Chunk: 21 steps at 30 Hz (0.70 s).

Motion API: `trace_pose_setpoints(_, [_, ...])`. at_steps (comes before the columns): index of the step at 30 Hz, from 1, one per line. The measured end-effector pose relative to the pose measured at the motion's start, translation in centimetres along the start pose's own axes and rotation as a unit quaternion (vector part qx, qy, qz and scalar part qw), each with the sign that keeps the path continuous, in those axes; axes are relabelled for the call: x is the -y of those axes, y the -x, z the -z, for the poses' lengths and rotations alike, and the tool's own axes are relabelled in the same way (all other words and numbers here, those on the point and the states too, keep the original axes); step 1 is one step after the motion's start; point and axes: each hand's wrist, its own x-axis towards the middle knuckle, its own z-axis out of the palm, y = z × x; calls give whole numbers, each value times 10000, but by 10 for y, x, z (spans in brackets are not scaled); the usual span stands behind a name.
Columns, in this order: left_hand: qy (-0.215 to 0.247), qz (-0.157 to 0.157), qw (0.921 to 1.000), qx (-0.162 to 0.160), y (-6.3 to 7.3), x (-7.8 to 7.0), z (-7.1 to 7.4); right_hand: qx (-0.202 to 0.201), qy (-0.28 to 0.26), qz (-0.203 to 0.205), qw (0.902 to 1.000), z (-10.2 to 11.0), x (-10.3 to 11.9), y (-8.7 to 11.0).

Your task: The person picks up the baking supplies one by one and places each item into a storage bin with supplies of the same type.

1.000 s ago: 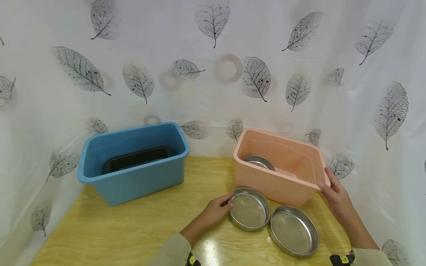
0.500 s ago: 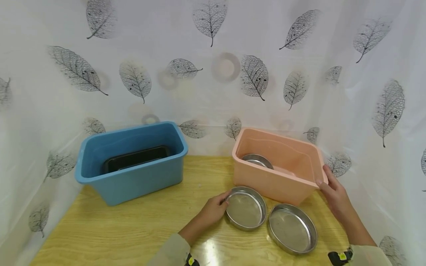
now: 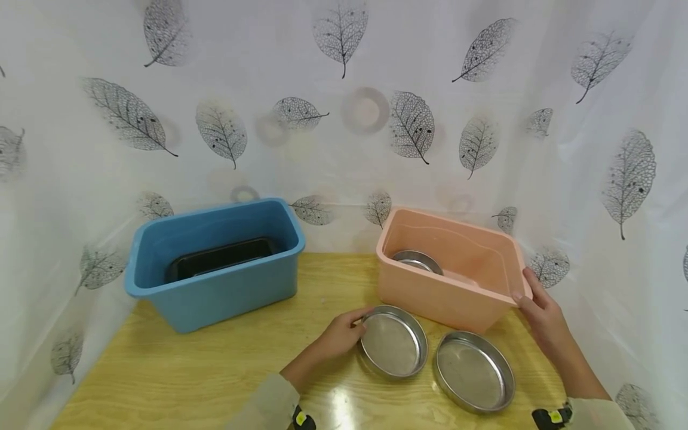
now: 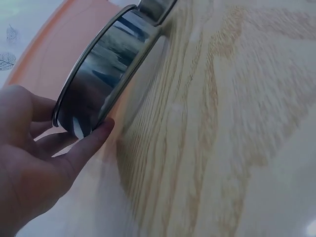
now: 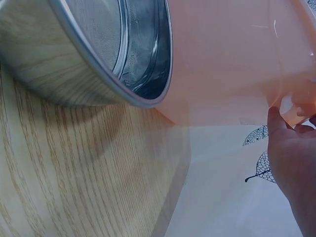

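Note:
My left hand (image 3: 340,334) pinches the left edge of a round metal sieve (image 3: 394,343), thumb low on its side in the left wrist view. That sieve (image 4: 101,66) looks slightly tilted, its near edge off the table. Just right of it, a second round metal sieve (image 3: 474,371) lies on the table. Behind both stands a pink plastic bin (image 3: 430,298), with another round metal piece (image 3: 417,261) partly hidden inside. At the bin's right end, my right hand (image 3: 545,316) grips the rim; the right wrist view shows the thumb on the outside.
A blue plastic bin (image 3: 231,301) stands at the back left with a black tray-like item (image 3: 223,257) inside. Both bins rest on a wood-grain table (image 3: 215,370). A white leaf-patterned curtain (image 3: 344,161) hangs close behind and along the sides.
My left hand has drawn the held sieve a little to the left and towards me, widening the gap to the second sieve. The right hand stays on the pink bin's rim.

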Motion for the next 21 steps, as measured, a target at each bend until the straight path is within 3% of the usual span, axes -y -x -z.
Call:
trace_pose_setpoints(10, [1081, 50, 9930, 466, 3, 9, 7, -74, -58, 40, 9999, 0, -1, 1])
trace_pose_setpoints(15, [1587, 309, 9856, 498, 5, 5, 10, -58, -252, 128, 9996, -1, -1, 1])
trace_pose_setpoints(21, [1800, 309, 9820, 476, 10, -12, 18, 17, -334, 156, 9993, -2, 0, 1])
